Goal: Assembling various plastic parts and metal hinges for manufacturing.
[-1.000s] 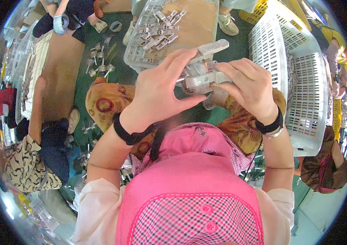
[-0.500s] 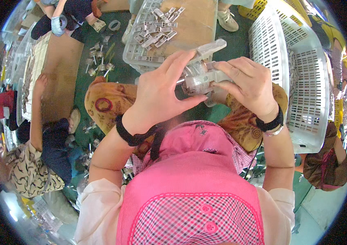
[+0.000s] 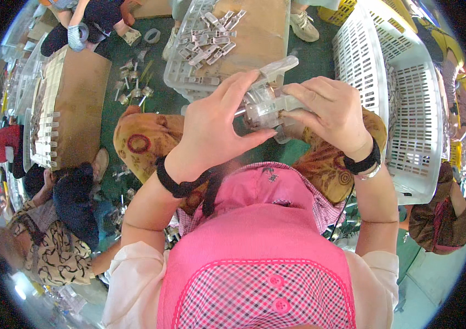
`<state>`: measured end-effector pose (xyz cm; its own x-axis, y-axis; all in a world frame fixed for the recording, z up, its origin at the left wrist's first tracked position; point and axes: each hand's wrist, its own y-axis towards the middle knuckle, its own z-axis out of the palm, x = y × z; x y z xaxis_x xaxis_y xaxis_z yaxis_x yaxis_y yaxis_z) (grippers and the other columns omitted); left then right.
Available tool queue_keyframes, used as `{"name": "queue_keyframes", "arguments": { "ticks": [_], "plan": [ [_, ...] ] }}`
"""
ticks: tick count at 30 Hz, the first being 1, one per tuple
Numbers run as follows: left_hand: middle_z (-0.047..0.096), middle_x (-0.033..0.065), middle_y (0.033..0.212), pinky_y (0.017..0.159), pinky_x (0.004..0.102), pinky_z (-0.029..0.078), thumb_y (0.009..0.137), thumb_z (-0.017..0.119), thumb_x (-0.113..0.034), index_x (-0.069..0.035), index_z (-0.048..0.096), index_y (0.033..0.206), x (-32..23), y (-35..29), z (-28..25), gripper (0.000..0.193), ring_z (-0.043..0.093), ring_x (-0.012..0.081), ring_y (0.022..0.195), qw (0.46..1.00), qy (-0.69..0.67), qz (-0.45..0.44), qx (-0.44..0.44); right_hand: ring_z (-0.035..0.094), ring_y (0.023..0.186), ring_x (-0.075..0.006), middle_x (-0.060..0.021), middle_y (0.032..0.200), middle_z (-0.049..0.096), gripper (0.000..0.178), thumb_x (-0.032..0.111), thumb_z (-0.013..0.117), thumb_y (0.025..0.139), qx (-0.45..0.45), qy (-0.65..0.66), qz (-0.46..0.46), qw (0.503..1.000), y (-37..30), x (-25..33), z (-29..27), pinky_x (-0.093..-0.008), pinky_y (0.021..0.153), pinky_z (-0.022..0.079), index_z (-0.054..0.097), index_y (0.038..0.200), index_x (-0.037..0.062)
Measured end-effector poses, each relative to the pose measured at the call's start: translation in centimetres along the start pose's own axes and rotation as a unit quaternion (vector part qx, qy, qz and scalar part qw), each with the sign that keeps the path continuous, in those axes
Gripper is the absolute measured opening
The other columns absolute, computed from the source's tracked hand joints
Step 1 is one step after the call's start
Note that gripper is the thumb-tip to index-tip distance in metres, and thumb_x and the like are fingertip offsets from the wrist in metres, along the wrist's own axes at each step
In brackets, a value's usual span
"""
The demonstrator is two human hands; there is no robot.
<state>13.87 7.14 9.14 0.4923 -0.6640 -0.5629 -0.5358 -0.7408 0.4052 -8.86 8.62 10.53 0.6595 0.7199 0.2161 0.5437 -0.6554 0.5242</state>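
Between my hands is a clear plastic fitting (image 3: 263, 112) with a rounded body and metal inside. A pale translucent lever-shaped piece (image 3: 280, 67) juts from its top, angled up to the right. My left hand (image 3: 211, 123) supports the fitting from the left, index finger by the lever and thumb stretched out below; its other fingers are mostly hidden. My right hand (image 3: 329, 115) pinches a clear flat part (image 3: 290, 103) at the fitting's right side between thumb and fingers. Beyond my hands, several pale lever-shaped pieces (image 3: 211, 39) lie on cardboard (image 3: 266, 41) over an upturned plastic crate (image 3: 175, 71).
Tall white slatted baskets (image 3: 416, 126) stand close on my right. Several small fittings (image 3: 134, 85) and a tape roll (image 3: 152, 36) lie on the green floor at left. A co-worker in a patterned shirt (image 3: 57, 249) sits left beside a cardboard-topped stack (image 3: 82, 104).
My hands hold almost the same pose; the fitting and lever have shifted slightly left. The co-worker at left has drawn an arm back from the cardboard, where a row of pale pieces now shows.
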Motion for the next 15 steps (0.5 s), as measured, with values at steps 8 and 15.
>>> {"name": "queue_keyframes", "arguments": {
  "ticks": [8, 15],
  "plan": [
    [0.052, 0.0122, 0.127, 0.084, 0.0321, 0.049, 0.063, 0.083, -0.026, -0.006, 0.034, 0.138, 2.1, 1.0, -1.2, 0.091, 0.060, 0.0224, 0.099, 0.963, -0.235, -0.103, 0.075, 0.058, 0.063, -0.0271, -0.0075, 0.075, 0.060, 0.029, 0.025, 0.070, 0.072, 0.001, 0.021, 0.021, 1.000, 1.5, -0.9, -0.3, -0.0339, 0.056, 0.047, 0.065, 0.095, 0.0068],
    [0.041, 0.0146, 0.138, 0.102, 0.0380, 0.038, 0.051, 0.089, -0.021, -0.010, 0.026, 0.143, 5.9, 1.2, -0.1, 0.113, 0.047, 0.0242, 0.120, 0.865, -0.490, -0.101, 0.038, 0.054, 0.058, -0.0156, -0.0095, 0.068, 0.058, 0.025, 0.013, 0.072, 0.077, -0.075, 0.174, 0.191, 0.963, 0.9, -0.2, 1.4, -0.0274, 0.055, 0.043, 0.065, 0.096, -0.0018]
  ]
}}
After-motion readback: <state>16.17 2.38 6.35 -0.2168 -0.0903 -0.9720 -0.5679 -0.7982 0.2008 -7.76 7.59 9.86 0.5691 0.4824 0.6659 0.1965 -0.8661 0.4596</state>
